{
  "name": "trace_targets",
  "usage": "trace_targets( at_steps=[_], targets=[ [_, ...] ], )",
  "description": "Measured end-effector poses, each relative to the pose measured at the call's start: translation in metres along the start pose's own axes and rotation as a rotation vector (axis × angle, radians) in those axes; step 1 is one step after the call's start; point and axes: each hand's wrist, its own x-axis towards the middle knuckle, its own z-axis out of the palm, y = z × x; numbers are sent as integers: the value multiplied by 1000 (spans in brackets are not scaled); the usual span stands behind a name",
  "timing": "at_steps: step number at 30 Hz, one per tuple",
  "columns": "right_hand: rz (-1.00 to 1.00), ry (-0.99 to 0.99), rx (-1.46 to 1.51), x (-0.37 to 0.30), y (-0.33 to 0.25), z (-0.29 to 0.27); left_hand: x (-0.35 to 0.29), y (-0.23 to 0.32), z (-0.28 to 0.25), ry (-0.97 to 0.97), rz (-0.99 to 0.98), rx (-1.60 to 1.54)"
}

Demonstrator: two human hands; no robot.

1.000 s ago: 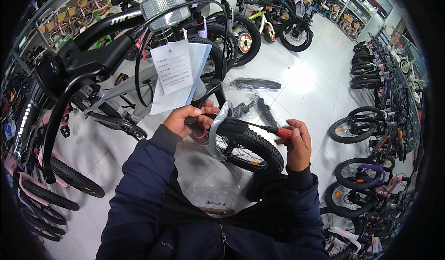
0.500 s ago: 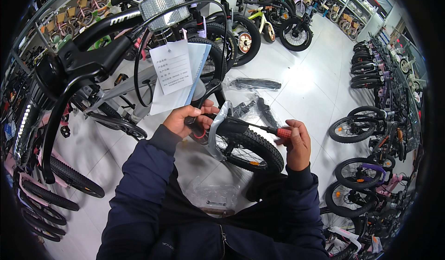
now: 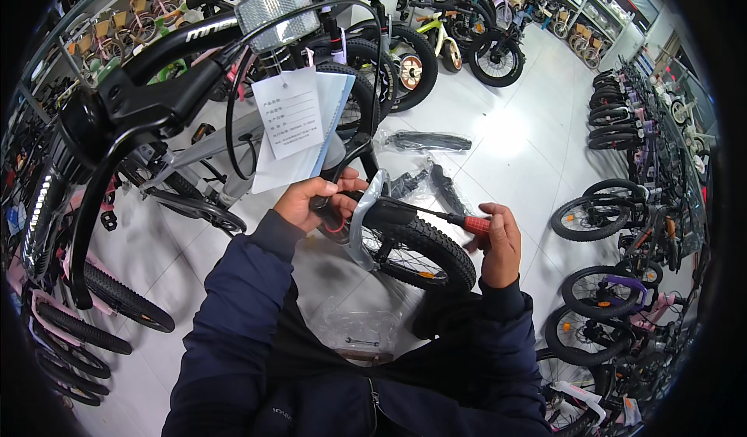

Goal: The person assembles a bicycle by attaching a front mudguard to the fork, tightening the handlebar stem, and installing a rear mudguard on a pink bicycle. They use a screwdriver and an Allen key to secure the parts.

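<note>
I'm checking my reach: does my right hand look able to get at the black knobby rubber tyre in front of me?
Probably yes: nothing visibly blocks the gap between your right hand and the tyre, though that hand's grip holds a red-handled screwdriver.

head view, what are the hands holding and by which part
The right hand holds a screwdriver-like tool by its red handle. The left hand is at the black fork leg; whether it grips that cannot be told.
</note>
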Motion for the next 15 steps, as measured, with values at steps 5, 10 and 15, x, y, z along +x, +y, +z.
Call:
trace_targets(
  at_steps=[5,10,15],
  targets=[
    [-3,-32,-67,-1,3,-3,0,1,1,-1,-4,-13],
    [-181,-19,44,1,13,0,-1,0,2,18,13,29],
    [-97,-10,-102,4,14,-4,-5,-2,8,180,37,77]
  ],
)
